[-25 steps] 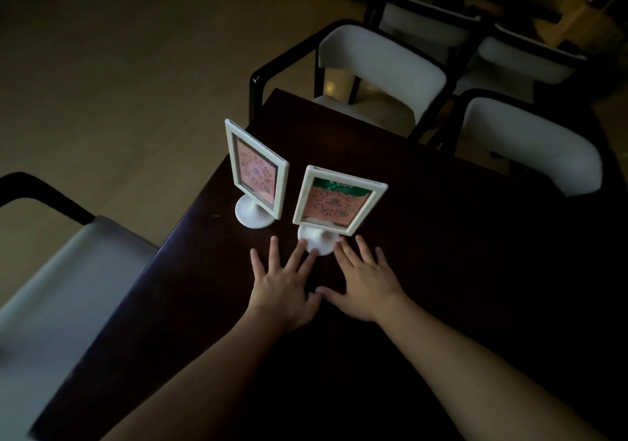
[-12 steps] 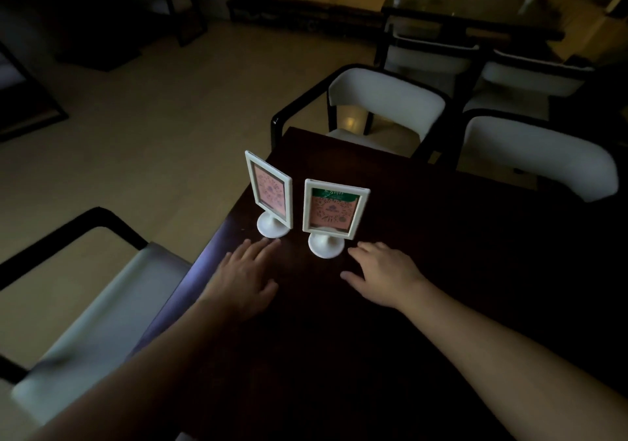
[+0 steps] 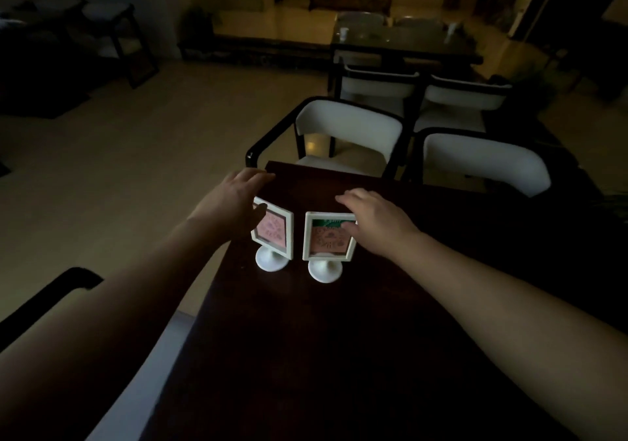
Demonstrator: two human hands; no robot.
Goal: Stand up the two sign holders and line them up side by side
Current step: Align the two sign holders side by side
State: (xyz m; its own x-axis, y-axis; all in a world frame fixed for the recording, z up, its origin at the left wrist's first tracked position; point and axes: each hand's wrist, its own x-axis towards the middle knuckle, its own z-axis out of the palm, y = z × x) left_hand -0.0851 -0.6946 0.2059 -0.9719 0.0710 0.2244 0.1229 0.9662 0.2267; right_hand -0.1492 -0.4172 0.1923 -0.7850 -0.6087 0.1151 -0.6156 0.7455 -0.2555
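Both sign holders [image 3: 299, 240] stand; your left hand [image 3: 234, 206] and right hand [image 3: 373, 223] grip their tops, apart. Rough twisting could topple them.

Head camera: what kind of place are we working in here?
Probably a restaurant or cafe dining room, dimly lit. Two menu-style sign holders stand on a dark table, matching white-cushioned chairs surround it, and a second set table stands behind.

White plastic sign holders [image 3: 328, 236], dark glossy table [image 3: 339, 355]
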